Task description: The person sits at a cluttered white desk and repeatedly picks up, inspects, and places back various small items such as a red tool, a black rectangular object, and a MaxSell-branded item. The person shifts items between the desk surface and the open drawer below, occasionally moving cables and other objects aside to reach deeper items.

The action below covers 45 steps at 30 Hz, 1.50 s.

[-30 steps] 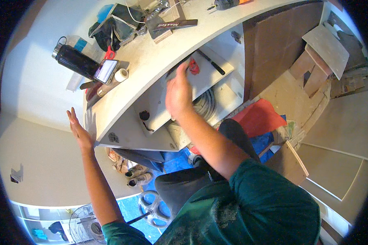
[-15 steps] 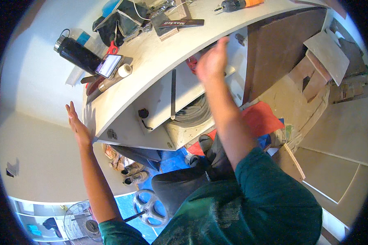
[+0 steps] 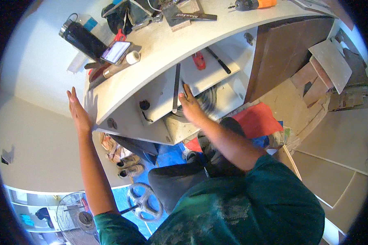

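My left hand (image 3: 81,116) is raised beside the left end of the cabinet (image 3: 149,77), fingers stretched out and flat, holding nothing I can see. My right hand (image 3: 191,108) reaches into the open cabinet front, fingers extended and apart, just right of a long dark strip (image 3: 177,87) that stands across the shelf's front. Behind the right fingers the shelf is partly hidden. On the shelf (image 3: 161,96) lie a red tool (image 3: 199,61) and a black rod-like tool (image 3: 219,61). Below it, coiled grey hose or cable (image 3: 208,100) is partly covered by my right hand.
The cabinet top carries a black bottle (image 3: 84,41), a phone (image 3: 116,53), a roll of tape (image 3: 133,57), red-handled scissors (image 3: 120,36) and an orange-black drill (image 3: 255,4). A brown door panel (image 3: 290,53) stands right. Board pieces (image 3: 331,65), shoes (image 3: 131,165) and a handwheel (image 3: 145,204) are around.
My right hand has come down and left, from over the cabinet's upper opening to beside the dark strip, uncovering the red tool and black rod. The left hand stays stretched out.
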Motion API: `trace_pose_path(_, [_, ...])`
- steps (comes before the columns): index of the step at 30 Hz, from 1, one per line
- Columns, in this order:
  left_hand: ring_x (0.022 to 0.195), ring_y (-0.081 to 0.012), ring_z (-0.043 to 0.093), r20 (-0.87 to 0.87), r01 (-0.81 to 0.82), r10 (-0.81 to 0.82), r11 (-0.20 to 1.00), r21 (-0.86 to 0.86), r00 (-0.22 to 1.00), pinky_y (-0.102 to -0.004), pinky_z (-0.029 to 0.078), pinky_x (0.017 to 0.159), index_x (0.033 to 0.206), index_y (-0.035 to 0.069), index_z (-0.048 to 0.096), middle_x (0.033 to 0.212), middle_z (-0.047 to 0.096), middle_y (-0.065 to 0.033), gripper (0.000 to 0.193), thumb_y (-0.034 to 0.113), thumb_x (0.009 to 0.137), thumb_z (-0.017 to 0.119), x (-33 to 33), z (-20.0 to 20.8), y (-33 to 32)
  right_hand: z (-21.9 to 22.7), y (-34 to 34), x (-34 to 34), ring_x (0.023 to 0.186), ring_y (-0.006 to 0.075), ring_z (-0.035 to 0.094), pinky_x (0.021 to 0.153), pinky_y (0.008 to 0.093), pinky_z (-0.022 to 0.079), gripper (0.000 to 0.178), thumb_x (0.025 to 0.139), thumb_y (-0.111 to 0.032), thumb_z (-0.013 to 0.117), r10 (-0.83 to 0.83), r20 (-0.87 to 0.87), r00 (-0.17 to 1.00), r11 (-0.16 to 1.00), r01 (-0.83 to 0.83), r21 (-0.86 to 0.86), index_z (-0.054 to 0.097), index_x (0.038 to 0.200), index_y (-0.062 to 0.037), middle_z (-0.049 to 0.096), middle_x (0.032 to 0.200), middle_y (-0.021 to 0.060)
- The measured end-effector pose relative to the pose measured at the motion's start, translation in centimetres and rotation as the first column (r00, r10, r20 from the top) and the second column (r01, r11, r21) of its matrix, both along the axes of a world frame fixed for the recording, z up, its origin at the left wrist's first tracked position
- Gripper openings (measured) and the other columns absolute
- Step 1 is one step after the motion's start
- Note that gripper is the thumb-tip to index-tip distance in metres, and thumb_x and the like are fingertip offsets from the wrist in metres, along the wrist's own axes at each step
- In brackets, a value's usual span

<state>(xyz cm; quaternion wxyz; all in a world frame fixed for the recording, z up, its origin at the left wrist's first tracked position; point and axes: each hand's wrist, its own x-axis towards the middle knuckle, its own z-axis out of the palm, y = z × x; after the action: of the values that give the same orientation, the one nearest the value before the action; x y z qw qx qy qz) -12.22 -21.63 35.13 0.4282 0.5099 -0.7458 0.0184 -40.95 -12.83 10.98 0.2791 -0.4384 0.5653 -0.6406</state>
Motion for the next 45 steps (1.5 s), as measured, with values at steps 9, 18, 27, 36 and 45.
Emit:
trace_pose_path(9, [0.140,-0.0368,0.025,0.071,-0.118,0.122,0.991,-0.057,0.990,-0.0460,0.023,0.112,0.140,0.008,0.045,0.152,0.026,-0.0218,0.069,0.057,0.098,0.020,0.2,0.3,1.4,-5.9,-6.7,-8.3,0.089,0.0261,0.062,0.077,0.0395,0.051,0.030,0.096,-0.032,0.050,0.002,0.299,0.954,0.953,-0.092,0.287,0.059,0.114,-0.0096,0.063,0.103,0.0075])
trace_pose_path(18, [0.141,-0.0376,0.023,0.034,-0.092,0.093,0.995,-0.045,0.995,-0.0466,0.017,0.114,0.140,0.007,0.044,0.151,0.026,-0.0227,0.071,0.058,0.097,0.022,0.7,-0.4,-0.2,-10.5,-14.1,-10.1,0.099,0.0300,0.059,0.078,0.0471,0.050,0.045,0.094,-0.041,0.052,-0.013,-0.356,0.934,0.792,0.227,0.567,0.052,0.124,-0.0078,0.060,0.112,0.0124])
trace_pose_path(27, [0.140,-0.0345,0.026,-0.013,-0.029,0.028,0.999,-0.040,1.000,-0.0405,0.023,0.113,0.140,0.004,0.044,0.149,0.029,-0.0253,0.064,0.051,0.100,0.026,1.7,-0.3,0.5,11.1,-4.7,-15.4,0.127,0.0341,0.040,0.104,0.0550,0.031,0.075,0.094,-0.065,0.022,0.177,0.798,0.577,0.864,0.297,-0.406,0.038,0.140,-0.0085,0.046,0.135,0.0135])
trace_pose_path(36, [0.139,-0.0364,0.027,0.100,-0.057,0.063,0.997,-0.055,0.993,-0.0437,0.025,0.112,0.140,0.004,0.044,0.149,0.027,-0.0268,0.071,0.057,0.098,0.022,-0.5,-0.1,0.5,15.4,-7.9,-17.5,0.114,0.0308,0.055,0.096,0.0398,0.046,0.058,0.097,-0.050,0.038,0.315,0.844,0.434,0.665,0.534,-0.522,0.047,0.132,-0.0035,0.056,0.127,0.0131])
trace_pose_path(45, [0.141,-0.0362,0.024,0.102,-0.082,0.084,0.996,-0.024,0.991,-0.0446,0.020,0.114,0.141,0.005,0.043,0.151,0.027,-0.0237,0.071,0.057,0.098,0.020,-0.1,-0.1,0.4,17.9,-6.6,-9.5,0.112,0.0280,0.055,0.096,0.0390,0.046,0.055,0.100,-0.044,0.032,0.459,0.812,0.360,0.606,0.542,-0.582,0.044,0.134,-0.0031,0.055,0.124,0.0125])
